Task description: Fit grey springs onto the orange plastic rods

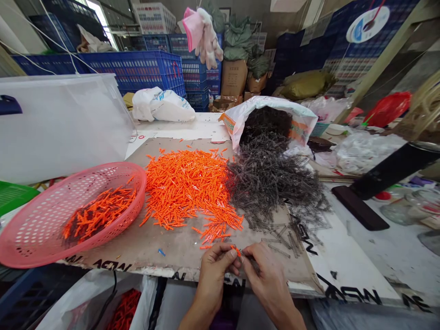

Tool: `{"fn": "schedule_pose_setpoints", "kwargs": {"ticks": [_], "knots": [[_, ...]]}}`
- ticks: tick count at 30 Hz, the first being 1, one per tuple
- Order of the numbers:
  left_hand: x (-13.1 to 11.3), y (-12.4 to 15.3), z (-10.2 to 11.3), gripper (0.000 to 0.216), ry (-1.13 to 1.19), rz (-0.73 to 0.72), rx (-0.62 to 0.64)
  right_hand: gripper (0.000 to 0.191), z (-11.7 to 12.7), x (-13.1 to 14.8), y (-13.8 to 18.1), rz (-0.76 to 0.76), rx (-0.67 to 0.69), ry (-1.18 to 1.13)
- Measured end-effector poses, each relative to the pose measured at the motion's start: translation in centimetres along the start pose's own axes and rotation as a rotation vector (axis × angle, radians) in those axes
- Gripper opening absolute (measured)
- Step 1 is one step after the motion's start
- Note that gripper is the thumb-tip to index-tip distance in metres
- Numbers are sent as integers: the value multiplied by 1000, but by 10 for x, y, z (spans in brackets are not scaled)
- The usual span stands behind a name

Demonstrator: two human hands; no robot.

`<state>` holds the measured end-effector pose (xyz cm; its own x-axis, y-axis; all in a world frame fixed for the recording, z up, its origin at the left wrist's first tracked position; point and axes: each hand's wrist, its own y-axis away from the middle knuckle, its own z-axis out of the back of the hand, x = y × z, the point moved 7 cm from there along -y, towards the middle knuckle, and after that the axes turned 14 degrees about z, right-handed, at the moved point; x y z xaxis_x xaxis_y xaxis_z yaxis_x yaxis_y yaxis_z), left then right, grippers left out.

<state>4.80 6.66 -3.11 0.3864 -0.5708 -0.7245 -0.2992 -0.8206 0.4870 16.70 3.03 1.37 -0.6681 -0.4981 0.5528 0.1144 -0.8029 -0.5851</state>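
At the table's front edge, my left hand (pixel 218 268) pinches a small pointed orange plastic piece (pixel 235 250). My right hand (pixel 266 270) is closed right beside it, thumb and forefinger meeting at the piece's end; whatever its fingertips hold is hidden. Ahead lies a heap of similar orange pieces (pixel 187 183), with a smaller cluster (pixel 220 224) trailing toward my hands. To the right spreads a tangled pile of dark wire coil springs (pixel 264 178), spilling from a white sack (pixel 237 112). Several loose springs (pixel 278 245) lie near my right hand.
A pink perforated basket (pixel 135 208) holding orange pieces rests at the left. Behind it stands a translucent bin (pixel 62 123). A dark angled stand (pixel 364 211) is on the right. Below the table, an open white bag (pixel 82 298) contains red-orange pieces.
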Motion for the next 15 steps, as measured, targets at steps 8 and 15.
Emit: {"fn": "schedule_pose_setpoints", "kwargs": {"ticks": [8, 15], "knots": [[0, 0, -1, 16, -29, 6, 12, 14, 0, 5, -2, 27, 3, 35], [1, -1, 1, 19, -6, 39, 19, 14, 6, 5, -2, -5, -47, 46]]}}
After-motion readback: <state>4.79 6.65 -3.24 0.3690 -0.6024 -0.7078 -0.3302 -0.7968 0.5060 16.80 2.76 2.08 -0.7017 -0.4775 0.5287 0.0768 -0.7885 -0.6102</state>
